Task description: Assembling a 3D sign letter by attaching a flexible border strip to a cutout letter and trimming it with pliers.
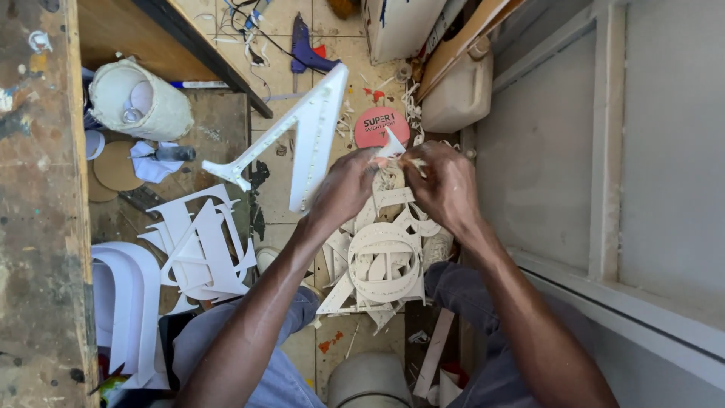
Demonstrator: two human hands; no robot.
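My left hand (pixel 343 189) and my right hand (pixel 445 185) meet over the floor, both pinching a small white cut-out scrap (pixel 393 145) between the fingertips. A large white angular letter shape (pixel 302 140) rises from beside my left hand and leans up to the left; whether the hand carries it is unclear. Below my hands lies a heap of white cut shapes, with a round ring-shaped piece (pixel 384 261) on top.
A worn wooden bench (pixel 38 204) runs down the left. Stacked white letter cut-outs (pixel 198 245) lie on the floor, beside a pale woven basket (pixel 140 102). A red round lid (pixel 377 125), blue glue gun (pixel 306 49) and beige jerrycan (pixel 459 94) sit farther off. A grey wall panel (pixel 604 143) is at right.
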